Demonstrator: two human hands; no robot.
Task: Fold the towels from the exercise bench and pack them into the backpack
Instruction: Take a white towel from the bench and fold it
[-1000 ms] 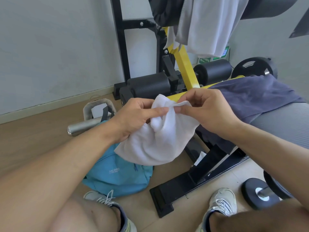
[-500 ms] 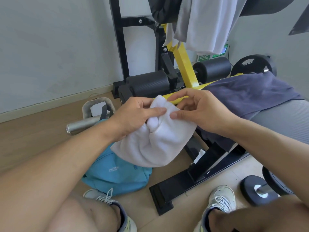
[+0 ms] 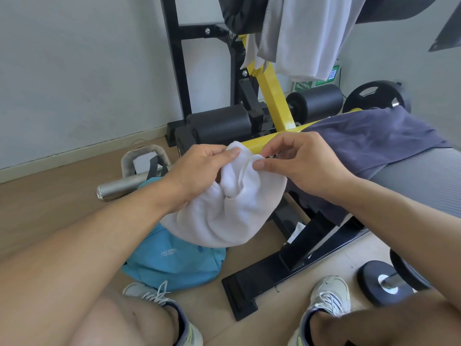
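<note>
Towels lie in three spots: a dark blue one [image 3: 369, 146] spread over the bench [image 3: 424, 176], a grey one [image 3: 306, 33] hanging above, and a white towel [image 3: 224, 216] held over the blue backpack [image 3: 174, 263]. Left hand [image 3: 197, 171] and right hand [image 3: 299, 163] each pinch its top edge close together, so it sags below both. The backpack lies under, nearer the left hand.

steel bottle [image 3: 119, 187] on floor | dumbbell [image 3: 384, 285] by right shoe [image 3: 329, 295] | weight plate [image 3: 374, 96] at wall
</note>
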